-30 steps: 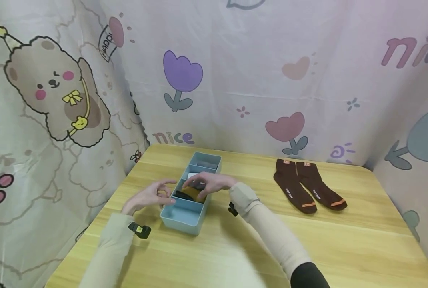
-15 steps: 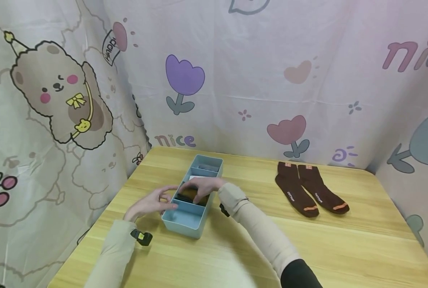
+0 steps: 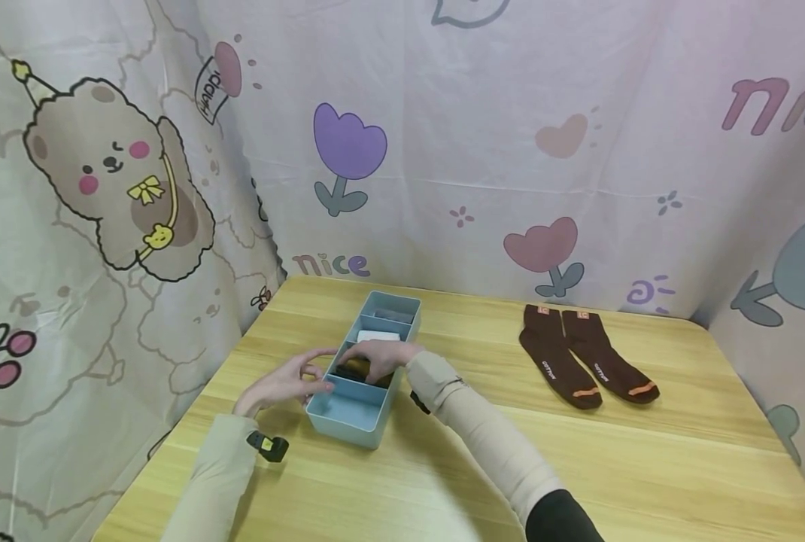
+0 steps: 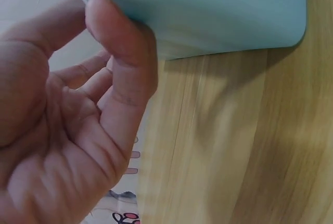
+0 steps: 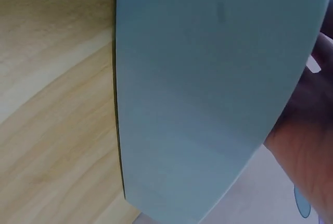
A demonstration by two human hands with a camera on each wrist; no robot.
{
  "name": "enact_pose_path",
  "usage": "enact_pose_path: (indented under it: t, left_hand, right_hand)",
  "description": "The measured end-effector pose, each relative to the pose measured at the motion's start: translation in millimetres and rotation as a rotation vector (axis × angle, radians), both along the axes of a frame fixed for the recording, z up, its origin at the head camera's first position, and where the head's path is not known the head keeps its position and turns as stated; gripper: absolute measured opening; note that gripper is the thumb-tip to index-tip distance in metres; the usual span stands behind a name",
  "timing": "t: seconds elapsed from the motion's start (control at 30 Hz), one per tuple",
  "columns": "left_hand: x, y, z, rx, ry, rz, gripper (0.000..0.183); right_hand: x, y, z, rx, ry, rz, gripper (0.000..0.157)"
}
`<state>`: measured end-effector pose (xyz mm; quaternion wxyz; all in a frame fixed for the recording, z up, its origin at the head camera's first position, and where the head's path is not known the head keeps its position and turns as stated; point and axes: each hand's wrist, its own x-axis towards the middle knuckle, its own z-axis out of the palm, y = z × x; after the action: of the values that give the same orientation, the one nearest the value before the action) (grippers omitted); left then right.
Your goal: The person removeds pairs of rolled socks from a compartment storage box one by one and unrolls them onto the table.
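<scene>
A long pale-blue divided box stands on the table. My left hand is at its left side, fingers loosely bent, index finger and thumb at the rim. In the left wrist view a fingertip meets the box's edge. My right hand reaches into a middle compartment, thumb and fingers curved down round a dark item with an amber-brown part. What kind of item it is, I cannot tell. In the right wrist view the box's outer wall hides most of that hand.
Behind the right hand, a white item lies in another compartment; a grey item is in the far one. Two brown socks with orange stripes lie flat on the right of the wooden table. A printed curtain encloses the back and sides.
My right hand has shifted slightly left and lower into the compartment, over the dark item, and more of the white item shows. My left hand stays at the rim.
</scene>
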<state>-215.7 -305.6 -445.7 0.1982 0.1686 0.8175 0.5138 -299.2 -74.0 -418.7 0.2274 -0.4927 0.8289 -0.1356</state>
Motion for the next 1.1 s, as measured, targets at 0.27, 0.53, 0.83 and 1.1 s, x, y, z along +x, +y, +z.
enact_pose_path:
  t: [0.27,0.53,0.83,1.1]
  left_hand:
    - [0.8,-2,0.3,0.002,-0.024,-0.019,0.07]
    - [0.7,-1,1.6,-0.008,-0.013,-0.001,0.068]
    - [2.7,-3,2.4,0.009,-0.022,-0.007,0.068]
    - [6.3,-11,3.3,0.037,-0.068,0.02,0.074]
  right_hand:
    - [0.8,-3,-7.4,-0.016,0.082,-0.025,0.058]
    - [3.2,1,-8.2,-0.091,0.088,-0.021,0.055]
    - [3.3,14,0.4,-0.327,-0.016,-0.018,0.053]
    - [3.3,30,20.5,-0.527,-0.137,-0.028,0.055]
